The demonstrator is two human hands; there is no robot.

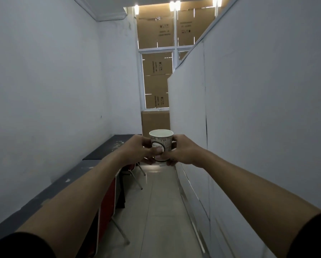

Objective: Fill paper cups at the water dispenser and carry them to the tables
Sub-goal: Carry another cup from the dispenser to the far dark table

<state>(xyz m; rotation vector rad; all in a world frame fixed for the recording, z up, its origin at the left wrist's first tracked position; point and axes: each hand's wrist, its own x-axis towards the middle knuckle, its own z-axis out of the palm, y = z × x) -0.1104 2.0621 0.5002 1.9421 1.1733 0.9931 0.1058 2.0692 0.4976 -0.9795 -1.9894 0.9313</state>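
Note:
A white paper cup (162, 139) with dark lettering is held upright at arm's length in the middle of the view. My left hand (137, 149) wraps its left side and my right hand (182, 151) wraps its right side, thumbs meeting on the front near the base. The cup's rim is open and pale inside; I cannot tell how much water it holds. No water dispenser is in view.
A narrow corridor runs ahead over a tiled floor (159, 202). Dark tables (107, 148) line the left wall, with a red chair (107, 202) tucked beneath. A white partition (230, 127) closes the right side. Cardboard boxes (156, 120) block the far window.

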